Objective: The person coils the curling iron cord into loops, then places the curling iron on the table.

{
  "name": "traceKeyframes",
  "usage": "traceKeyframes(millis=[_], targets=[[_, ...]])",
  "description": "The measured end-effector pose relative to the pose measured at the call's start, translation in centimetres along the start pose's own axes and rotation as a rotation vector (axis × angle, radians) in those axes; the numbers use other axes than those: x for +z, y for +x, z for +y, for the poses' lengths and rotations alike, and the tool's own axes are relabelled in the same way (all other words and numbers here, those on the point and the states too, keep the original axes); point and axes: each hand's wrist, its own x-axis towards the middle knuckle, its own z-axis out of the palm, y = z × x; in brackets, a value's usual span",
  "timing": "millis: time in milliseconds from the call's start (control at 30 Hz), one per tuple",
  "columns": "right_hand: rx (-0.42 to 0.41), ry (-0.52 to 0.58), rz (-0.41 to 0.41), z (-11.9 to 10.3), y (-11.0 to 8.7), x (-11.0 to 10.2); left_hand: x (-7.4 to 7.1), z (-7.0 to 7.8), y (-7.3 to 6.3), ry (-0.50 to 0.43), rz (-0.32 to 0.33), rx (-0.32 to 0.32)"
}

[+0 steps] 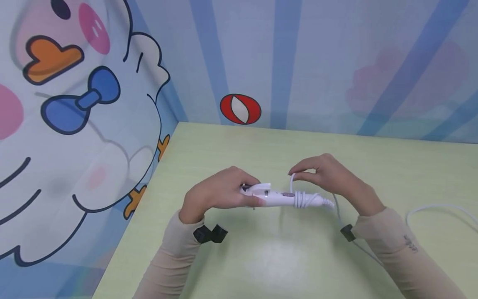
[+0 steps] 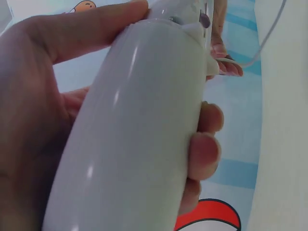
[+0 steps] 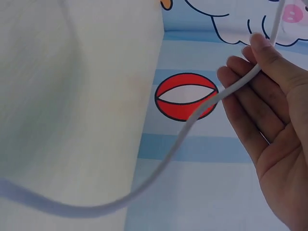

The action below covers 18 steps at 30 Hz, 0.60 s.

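Observation:
A white curling iron (image 1: 276, 198) is held level above the table, its lever upward and a grey-pink control area on its handle. My left hand (image 1: 224, 189) grips it at the left end, and in the left wrist view the fingers wrap round its smooth white body (image 2: 130, 125). White cord (image 1: 300, 199) is coiled in several turns round the handle near the ribbed cord end. Above those turns my right hand (image 1: 328, 176) pinches the loose cord between thumb and fingertips. The right wrist view shows the cord (image 3: 168, 159) running over those fingers (image 3: 255, 91).
Loose cord (image 1: 440, 205) trails across the pale green table (image 1: 239, 149) on the right. A wall printed with blue stripes (image 1: 287, 62) stands behind, and a cartoon bird panel (image 1: 123, 124) borders the left side. Small black mounts (image 1: 210, 234) sit at both wrists.

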Motion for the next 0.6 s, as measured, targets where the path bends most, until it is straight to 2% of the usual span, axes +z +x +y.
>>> traceKeyframes(millis=[133, 267, 433, 600], targets=[[-0.09, -0.064, 0.06, -0.4, 0.2, -0.4, 0.1, 0.5, 0.1, 0.071, -0.009, -0.049], [-0.129, -0.163, 0.107, -1.0, 0.3, -0.6, 0.3, 0.5, 0.3, 0.108, 0.002, -0.121], [-0.126, -0.276, 0.155, -1.8, 0.4, -0.5, 0.8, 0.2, 0.8, 0.153, 0.054, -0.209], [-0.101, -0.337, 0.172, -2.4, 0.6, -0.2, 1.3, -0.3, 1.5, 0.201, 0.136, -0.286]])
